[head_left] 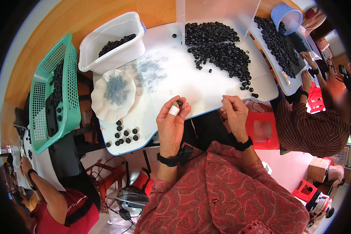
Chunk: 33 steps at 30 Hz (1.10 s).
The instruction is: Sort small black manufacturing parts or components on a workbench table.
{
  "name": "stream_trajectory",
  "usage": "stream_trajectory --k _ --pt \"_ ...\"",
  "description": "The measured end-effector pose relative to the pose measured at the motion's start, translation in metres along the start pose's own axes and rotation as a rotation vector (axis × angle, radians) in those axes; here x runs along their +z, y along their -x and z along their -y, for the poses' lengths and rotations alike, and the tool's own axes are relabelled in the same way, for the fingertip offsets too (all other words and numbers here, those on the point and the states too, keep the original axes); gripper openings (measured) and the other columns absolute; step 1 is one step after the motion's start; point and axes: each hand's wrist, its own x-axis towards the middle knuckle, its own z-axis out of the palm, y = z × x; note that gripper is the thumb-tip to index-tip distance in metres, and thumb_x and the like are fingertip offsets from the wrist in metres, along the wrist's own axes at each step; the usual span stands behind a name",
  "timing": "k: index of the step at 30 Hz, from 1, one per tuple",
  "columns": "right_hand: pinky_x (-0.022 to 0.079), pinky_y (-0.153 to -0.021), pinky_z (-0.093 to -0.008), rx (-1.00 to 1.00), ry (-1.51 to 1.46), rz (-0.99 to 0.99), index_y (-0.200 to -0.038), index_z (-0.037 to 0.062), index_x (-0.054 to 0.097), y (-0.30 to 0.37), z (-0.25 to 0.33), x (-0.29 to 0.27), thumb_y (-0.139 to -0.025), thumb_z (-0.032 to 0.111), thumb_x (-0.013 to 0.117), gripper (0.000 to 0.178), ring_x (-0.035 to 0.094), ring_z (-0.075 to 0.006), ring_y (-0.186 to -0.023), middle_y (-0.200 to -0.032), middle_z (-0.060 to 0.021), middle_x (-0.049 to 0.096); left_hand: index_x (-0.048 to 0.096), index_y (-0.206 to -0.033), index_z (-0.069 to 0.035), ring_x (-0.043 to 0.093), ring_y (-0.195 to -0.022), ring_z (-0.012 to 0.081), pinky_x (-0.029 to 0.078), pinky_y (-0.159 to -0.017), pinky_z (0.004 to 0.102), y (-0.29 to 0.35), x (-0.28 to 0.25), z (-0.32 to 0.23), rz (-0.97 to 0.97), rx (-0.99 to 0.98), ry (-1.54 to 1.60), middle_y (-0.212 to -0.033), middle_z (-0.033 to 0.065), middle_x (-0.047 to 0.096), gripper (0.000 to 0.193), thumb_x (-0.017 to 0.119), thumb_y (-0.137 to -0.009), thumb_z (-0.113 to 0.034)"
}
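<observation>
Over the table's near edge, my left hand (171, 124) is closed on a small black round part (179, 103) at its fingertips. White tape wraps its thumb. To its right, my right hand (236, 114) is raised with thumb and forefinger pinched together; anything between them is too small to make out. A wavy-edged cream plate (99, 102) holds many tiny clear bluish pieces (117, 88), and more lie loose beside it. Several black parts (126, 133) stand at the table's near left corner. A large heap of black parts (221, 48) covers the far right.
A white tub (90, 55) with black parts stands at the far left, beside a green basket (72, 105). A clear upright panel (222, 11) rises at the back. Co-workers sit left and right. A red stool (271, 145) stands right of my arm; a blue basket (276, 17) lies beyond.
</observation>
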Motion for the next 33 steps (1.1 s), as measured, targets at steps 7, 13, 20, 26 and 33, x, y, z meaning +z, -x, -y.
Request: stream_trajectory --k 7,13,20,26,33 --pt "0.049 -0.054 -0.0231 -0.005 -0.024 0.357 -0.088 -0.0017 0.066 0.013 0.014 0.008 -0.087 0.000 0.060 0.006 0.062 -0.0106 -0.060 -0.072 -0.0064 0.064 0.054 -0.119 0.010 0.062 -0.095 0.0228 0.054 -0.087 0.0325 0.012 -0.003 -0.003 0.005 -0.021 0.013 -0.113 0.0217 0.058 0.031 0.053 -0.089 0.004" --pt "0.053 -0.066 -0.0462 -0.114 0.510 1.083 -0.075 -0.0070 0.063 0.062 -0.056 0.039 -0.066 0.003 0.060 0.014 0.063 -0.0453 -0.075 -0.079 -0.0293 0.063 0.057 -0.117 0.007 0.064 -0.094 0.0229 0.055 -0.085 0.0334 0.023 -0.004 -0.009 -0.043 0.025 -0.029 -0.109 0.0184 0.061 0.027 0.054 -0.091 0.002" --pt "0.055 -0.074 -0.0455 -0.193 0.943 1.337 -0.088 -0.0031 0.070 0.091 -0.062 0.062 -0.074 0.008 0.057 0.022 0.066 -0.0393 -0.091 -0.095 -0.0255 0.067 0.058 -0.116 0.006 0.064 -0.090 0.0203 0.055 -0.083 0.0326 0.034 -0.007 -0.007 -0.017 0.025 -0.049 -0.107 0.0175 0.063 0.024 0.056 -0.093 -0.003" --pt "0.055 -0.075 -0.0437 -0.135 0.924 1.496 -0.094 0.0005 0.071 0.083 -0.051 0.059 -0.077 0.007 0.057 0.023 0.067 -0.0369 -0.093 -0.098 -0.0229 0.068 0.058 -0.116 0.006 0.064 -0.091 0.0208 0.055 -0.083 0.0330 0.038 -0.007 -0.007 0.015 0.028 -0.035 -0.108 0.0177 0.063 0.024 0.054 -0.093 -0.002" --pt "0.055 -0.073 -0.0430 -0.163 0.957 1.395 -0.089 0.0007 0.071 0.086 -0.060 0.059 -0.078 0.007 0.058 0.018 0.067 -0.0362 -0.092 -0.097 -0.0215 0.068 0.059 -0.116 0.006 0.064 -0.091 0.0203 0.055 -0.083 0.0330 0.044 -0.006 -0.007 0.027 0.015 -0.065 -0.109 0.0166 0.063 0.024 0.054 -0.093 -0.002"
